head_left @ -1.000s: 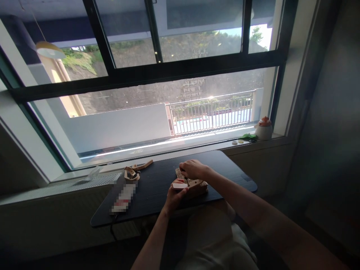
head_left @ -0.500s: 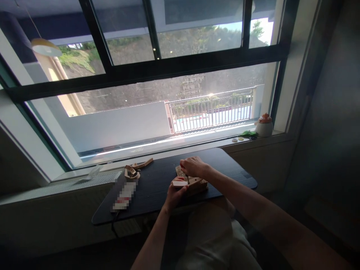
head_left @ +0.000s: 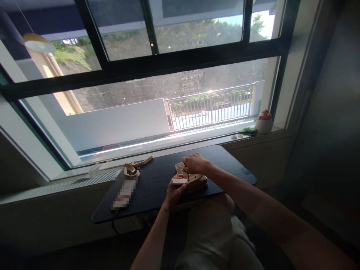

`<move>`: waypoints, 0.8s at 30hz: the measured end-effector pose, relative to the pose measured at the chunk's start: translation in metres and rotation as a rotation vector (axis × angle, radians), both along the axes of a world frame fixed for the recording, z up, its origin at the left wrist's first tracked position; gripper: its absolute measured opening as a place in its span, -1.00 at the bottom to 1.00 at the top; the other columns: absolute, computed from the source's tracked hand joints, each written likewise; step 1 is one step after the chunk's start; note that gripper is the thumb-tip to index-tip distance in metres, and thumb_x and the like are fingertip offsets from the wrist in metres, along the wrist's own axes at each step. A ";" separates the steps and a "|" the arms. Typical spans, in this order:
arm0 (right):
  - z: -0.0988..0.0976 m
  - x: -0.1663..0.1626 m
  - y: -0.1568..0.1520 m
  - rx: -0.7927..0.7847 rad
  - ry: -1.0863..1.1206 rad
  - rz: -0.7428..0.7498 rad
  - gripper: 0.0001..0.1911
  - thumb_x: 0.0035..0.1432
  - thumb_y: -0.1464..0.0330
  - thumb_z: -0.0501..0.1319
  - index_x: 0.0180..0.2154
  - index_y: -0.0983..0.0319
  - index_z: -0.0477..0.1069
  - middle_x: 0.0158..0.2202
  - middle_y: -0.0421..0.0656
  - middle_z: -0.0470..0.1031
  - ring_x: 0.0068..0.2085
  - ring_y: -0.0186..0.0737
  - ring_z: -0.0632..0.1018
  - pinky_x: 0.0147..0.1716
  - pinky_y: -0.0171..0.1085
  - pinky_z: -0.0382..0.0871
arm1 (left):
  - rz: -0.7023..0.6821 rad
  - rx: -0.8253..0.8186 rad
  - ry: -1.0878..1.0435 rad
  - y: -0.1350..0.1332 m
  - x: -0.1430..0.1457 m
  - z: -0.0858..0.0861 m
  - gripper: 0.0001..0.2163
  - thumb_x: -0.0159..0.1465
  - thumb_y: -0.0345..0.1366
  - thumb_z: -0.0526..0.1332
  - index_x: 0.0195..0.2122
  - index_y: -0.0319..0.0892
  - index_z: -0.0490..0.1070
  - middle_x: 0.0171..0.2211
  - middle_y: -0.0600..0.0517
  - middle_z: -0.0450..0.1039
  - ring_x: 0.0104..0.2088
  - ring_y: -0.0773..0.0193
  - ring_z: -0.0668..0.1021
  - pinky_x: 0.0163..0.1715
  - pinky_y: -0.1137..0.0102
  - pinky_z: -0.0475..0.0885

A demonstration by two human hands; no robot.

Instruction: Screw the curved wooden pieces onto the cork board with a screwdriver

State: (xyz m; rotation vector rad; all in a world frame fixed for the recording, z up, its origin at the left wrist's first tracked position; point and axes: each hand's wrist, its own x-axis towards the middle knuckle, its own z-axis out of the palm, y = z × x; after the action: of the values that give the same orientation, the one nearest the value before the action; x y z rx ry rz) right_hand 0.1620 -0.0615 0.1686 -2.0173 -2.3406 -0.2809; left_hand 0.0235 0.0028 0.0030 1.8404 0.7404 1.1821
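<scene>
My right hand (head_left: 194, 163) is closed round the top of a screwdriver (head_left: 188, 175); the fist hides the handle, and the thin dark shaft points straight down. Its tip meets a tan wooden piece (head_left: 195, 180) with a dark hole showing in it. My left hand (head_left: 174, 193) grips the left end of this piece, where a flat, pale end face (head_left: 179, 181) shows. Underneath lies a brown, speckled block (head_left: 201, 185) near the front edge of the dark table (head_left: 157, 187).
Curved tan wooden parts (head_left: 131, 170) lie at the table's back left, with a blurred-out packet (head_left: 123, 195) in front. A white jar (head_left: 263, 125), green leaves (head_left: 247, 130) and small rolls (head_left: 234, 137) stand on the windowsill. A radiator (head_left: 84, 185) runs along the left.
My right hand has turned slightly about the screwdriver and shifted a little to the right. My left hand stays in place on the wooden piece. The view has tilted slightly.
</scene>
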 end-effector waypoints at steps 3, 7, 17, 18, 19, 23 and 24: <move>0.001 0.000 -0.006 -0.006 0.005 0.034 -0.68 0.10 0.28 0.09 -0.13 0.24 0.43 -0.20 0.01 0.54 -0.19 -0.07 0.54 -0.29 -0.24 0.34 | -0.005 0.007 -0.008 0.000 0.001 0.000 -0.72 -0.01 -0.21 0.33 -0.28 -0.19 0.46 -0.12 -0.08 0.45 0.03 0.06 0.40 0.06 0.18 0.24; -0.006 -0.001 -0.002 -0.010 0.024 0.019 -0.67 0.18 0.25 0.02 -0.14 0.26 0.43 -0.19 0.03 0.53 -0.16 -0.08 0.53 -0.27 -0.25 0.33 | -0.002 0.009 0.001 -0.002 0.000 0.003 -0.69 -0.01 -0.19 0.34 -0.25 -0.19 0.46 -0.14 -0.08 0.46 -0.02 0.08 0.44 0.03 0.21 0.27; 0.002 0.001 -0.001 -0.027 0.009 -0.018 -0.64 0.14 0.22 0.05 -0.17 0.29 0.47 -0.23 0.07 0.54 -0.19 -0.02 0.54 -0.31 -0.20 0.36 | 0.024 0.010 0.024 0.002 0.000 -0.003 -0.71 0.00 -0.20 0.32 -0.27 -0.20 0.46 -0.10 -0.09 0.44 0.00 0.05 0.43 0.04 0.18 0.26; 0.003 0.001 -0.002 -0.030 0.003 0.003 -0.66 0.13 0.24 0.06 -0.16 0.27 0.46 -0.22 0.05 0.54 -0.19 -0.03 0.54 -0.31 -0.20 0.35 | 0.021 0.008 0.018 0.003 0.001 -0.004 -0.71 0.00 -0.20 0.33 -0.27 -0.19 0.46 -0.10 -0.08 0.44 0.01 0.05 0.42 0.05 0.18 0.26; 0.004 0.002 -0.002 -0.035 -0.003 0.025 -0.68 0.13 0.26 0.07 -0.16 0.25 0.47 -0.21 0.03 0.54 -0.18 -0.04 0.53 -0.30 -0.21 0.35 | 0.018 0.007 0.012 0.003 0.001 -0.004 -0.71 -0.01 -0.20 0.33 -0.27 -0.19 0.45 -0.10 -0.08 0.44 0.02 0.05 0.42 0.05 0.19 0.25; 0.000 0.004 0.003 -0.053 -0.010 0.060 -0.71 0.15 0.29 0.07 -0.19 0.24 0.49 -0.21 0.02 0.54 -0.17 -0.07 0.53 -0.26 -0.23 0.33 | 0.015 0.024 0.027 0.001 0.001 -0.002 -0.71 0.00 -0.21 0.32 -0.24 -0.19 0.45 -0.10 -0.07 0.43 0.02 0.06 0.41 0.06 0.20 0.25; -0.002 0.005 0.006 -0.050 -0.007 0.053 -0.69 0.16 0.28 0.06 -0.19 0.25 0.49 -0.20 0.03 0.54 -0.16 -0.07 0.52 -0.25 -0.23 0.33 | 0.016 0.026 0.036 0.000 0.000 -0.001 -0.70 0.01 -0.22 0.32 -0.23 -0.19 0.44 -0.10 -0.08 0.43 0.02 0.07 0.42 0.06 0.20 0.25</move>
State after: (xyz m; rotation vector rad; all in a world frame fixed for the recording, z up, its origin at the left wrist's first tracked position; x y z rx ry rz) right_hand 0.1665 -0.0560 0.1669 -1.9753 -2.4249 -0.2299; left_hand 0.0239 0.0028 0.0023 1.8849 0.7642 1.1766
